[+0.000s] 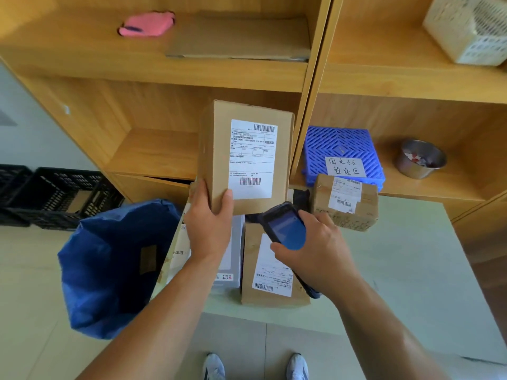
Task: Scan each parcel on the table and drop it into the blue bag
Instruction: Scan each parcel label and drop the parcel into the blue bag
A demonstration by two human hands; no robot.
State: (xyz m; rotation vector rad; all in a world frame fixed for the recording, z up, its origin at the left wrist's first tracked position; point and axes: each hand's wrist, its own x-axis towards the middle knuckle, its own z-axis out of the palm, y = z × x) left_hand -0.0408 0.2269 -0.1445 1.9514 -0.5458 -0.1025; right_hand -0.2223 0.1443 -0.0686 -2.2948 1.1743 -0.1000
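My left hand [210, 223] grips the lower left corner of a tall brown cardboard parcel [216, 149], held upright above the table with its white shipping label facing me. My right hand [315, 246] holds a dark handheld scanner [285, 226] with a lit blue screen, tilted up toward the label's lower barcode. Under my hands lie a flat brown box [249, 270] with a label, a grey mailer [233, 259] and a pale bag [179, 242]. A taped brown parcel [367, 204] sits at the table's back. The open blue bag [109, 270] stands on the floor to the left.
The pale green table [411, 283] stands against wooden shelving [310, 78]. On the shelves are a blue plastic crate [340, 144] with a handwritten sign, a metal bowl [421, 159], a white basket [472, 26] and a pink cloth [148, 24]. Black crates [55, 196] stand on the floor at left.
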